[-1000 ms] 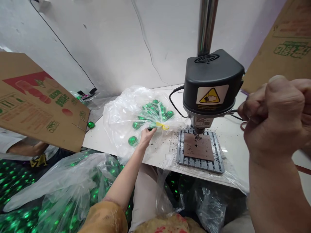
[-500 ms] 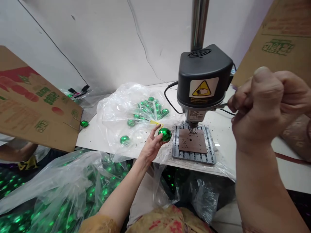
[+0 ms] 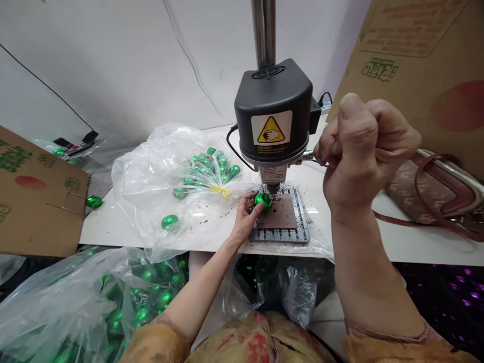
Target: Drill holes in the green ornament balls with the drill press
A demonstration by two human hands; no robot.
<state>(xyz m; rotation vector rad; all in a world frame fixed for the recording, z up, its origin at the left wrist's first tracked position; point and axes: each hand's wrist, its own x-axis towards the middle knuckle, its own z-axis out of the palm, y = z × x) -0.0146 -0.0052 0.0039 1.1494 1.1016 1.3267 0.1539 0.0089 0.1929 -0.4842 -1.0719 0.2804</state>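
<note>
Head camera view: the left hand [image 3: 246, 218] has its grip clamped on a shiny green ball [image 3: 262, 201], thumb on the near side. The ball is at the left part of a square brown board [image 3: 283, 214], near the drill chuck [image 3: 273, 187]; whether it touches the board cannot be determined. The right hand [image 3: 365, 151] is raised, its grip closed on the metal handle [image 3: 307, 156] at the side of the black drill press [image 3: 274, 111]. The board lies on a grooved metal base [image 3: 302, 222] on the white table [image 3: 348, 242], with dark shavings scattered about.

Left of the base, a clear plastic bag [image 3: 141, 174], gathered with a yellow tie [image 3: 223, 191], contains several green balls. Cardboard boxes stand at left [image 3: 38, 201] and right [image 3: 412, 65]. A patterned handbag [image 3: 419, 189] with a brown strap rests on the table at right.
</note>
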